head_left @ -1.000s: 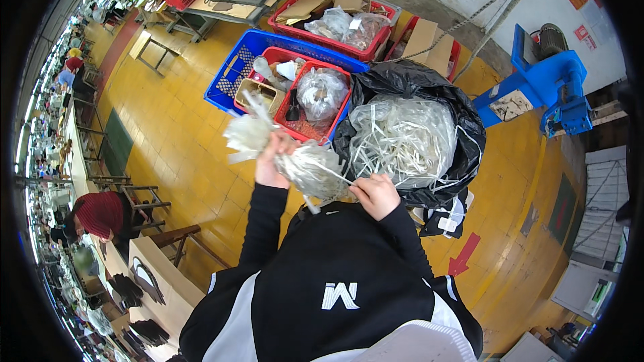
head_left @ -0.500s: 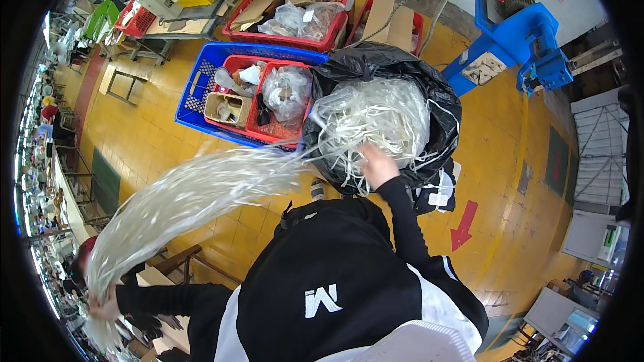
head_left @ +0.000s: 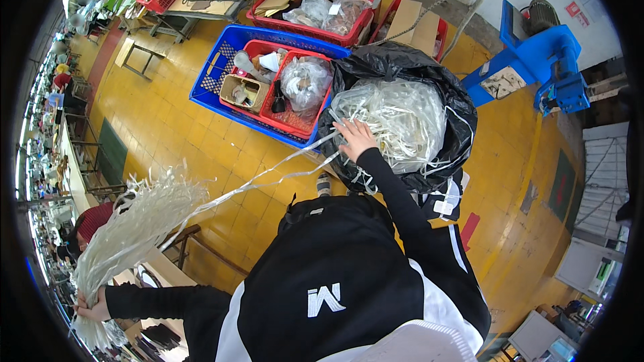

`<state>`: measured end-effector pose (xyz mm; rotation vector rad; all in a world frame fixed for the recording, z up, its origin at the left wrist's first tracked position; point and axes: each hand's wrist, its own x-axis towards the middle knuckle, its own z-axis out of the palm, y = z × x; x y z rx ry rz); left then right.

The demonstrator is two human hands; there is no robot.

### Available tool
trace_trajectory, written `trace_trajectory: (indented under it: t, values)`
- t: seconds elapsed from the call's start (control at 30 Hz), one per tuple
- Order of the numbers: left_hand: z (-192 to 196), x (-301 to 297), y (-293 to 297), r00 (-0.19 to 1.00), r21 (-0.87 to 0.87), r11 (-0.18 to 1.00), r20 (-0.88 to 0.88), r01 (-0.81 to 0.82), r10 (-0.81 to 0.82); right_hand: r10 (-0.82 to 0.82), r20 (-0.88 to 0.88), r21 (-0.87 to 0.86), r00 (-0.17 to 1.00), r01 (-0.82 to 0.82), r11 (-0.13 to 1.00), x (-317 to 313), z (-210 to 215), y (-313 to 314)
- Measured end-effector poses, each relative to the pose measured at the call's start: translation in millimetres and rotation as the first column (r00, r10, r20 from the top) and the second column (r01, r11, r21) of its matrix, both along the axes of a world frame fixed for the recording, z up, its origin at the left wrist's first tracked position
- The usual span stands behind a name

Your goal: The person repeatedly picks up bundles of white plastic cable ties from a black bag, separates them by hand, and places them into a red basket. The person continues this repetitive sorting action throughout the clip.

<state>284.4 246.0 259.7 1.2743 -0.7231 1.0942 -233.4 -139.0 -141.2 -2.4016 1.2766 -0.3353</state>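
At the far left, my left hand point(head_left: 94, 305) is closed around a thick bundle of shiny whitish plastic strips point(head_left: 134, 234), which fans out above it. A few strips trail from the bundle across to a black plastic bag point(head_left: 463, 124) in front of me. Inside that bag sits a clear plastic liner point(head_left: 386, 94) with a tangled heap of the same strips point(head_left: 402, 137). My right hand point(head_left: 355, 139) rests at the heap's left edge with its fingers spread, touching the trailing strips where they meet the bag.
A blue crate point(head_left: 221, 110) holding smaller red baskets stands left of the bag. Behind are a red crate point(head_left: 335, 35) and cardboard point(head_left: 406, 23). A blue machine point(head_left: 510, 67) stands at the right. A person in a red cap point(head_left: 94, 221) is near my left arm.
The bundle has swung away from the bag and bunched up near my left hand, leaving only a few strips stretched across. My right hand has shifted left and its fingers have spread.
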Motion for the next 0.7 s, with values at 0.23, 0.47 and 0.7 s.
trace_trajectory:
  t: [0.23, 0.47, 0.7]
  values:
    - [47.7, 17.9, 70.9, 0.92, -0.142, 0.91, -0.006, -0.39, 0.393, -0.337, 0.261, 0.013, 0.905, 0.346, 0.938, -47.3, -68.0, -33.1]
    - [-4.3, 73.0, 76.2, 0.941, -0.145, 0.989, -0.33, 0.034, -0.081, -0.393, 0.383, 0.131, 0.836, 0.372, 0.919, -89.3, -36.5, -22.1]
    - [-171.5, 66.2, -61.6, 0.209, -0.436, 0.658, -0.714, 0.614, -0.668, -0.54, 0.556, 0.118, 0.632, 0.584, 0.804, -100.8, 68.9, -22.9]
